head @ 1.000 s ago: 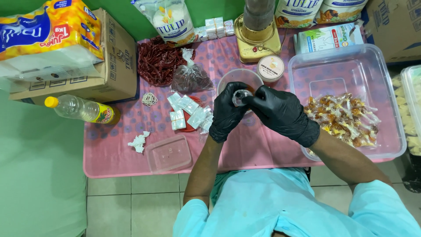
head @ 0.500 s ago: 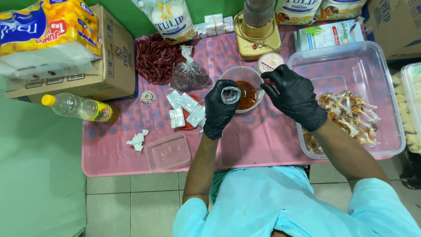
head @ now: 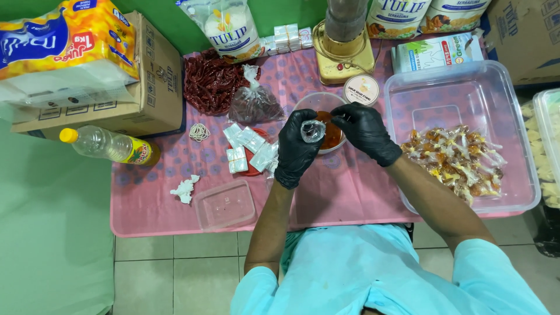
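Note:
Both hands wear black gloves. My left hand (head: 296, 151) grips a small clear plastic bag (head: 312, 130) with its mouth held open, just in front of a clear bowl (head: 308, 102) of red-orange sauce (head: 333, 135). My right hand (head: 363, 131) reaches over the bowl, fingers pinched on a spoon handle that is mostly hidden, close beside the bag's mouth. A pile of small folded plastic bags (head: 249, 149) lies left of my left hand.
A large clear tub (head: 466, 87) at the right holds several tied sauce packets (head: 461, 163). Dried chillies (head: 210, 81), a blender (head: 344, 41), a round lidded tub (head: 361, 89), rubber bands (head: 199, 132), an oil bottle (head: 111, 146), an empty container (head: 224, 204) and cartons surround the pink table (head: 146, 198).
One second ago both hands were closed together on the bag. My right hand then went out to the bowl and has now come back over it toward the bag's mouth.

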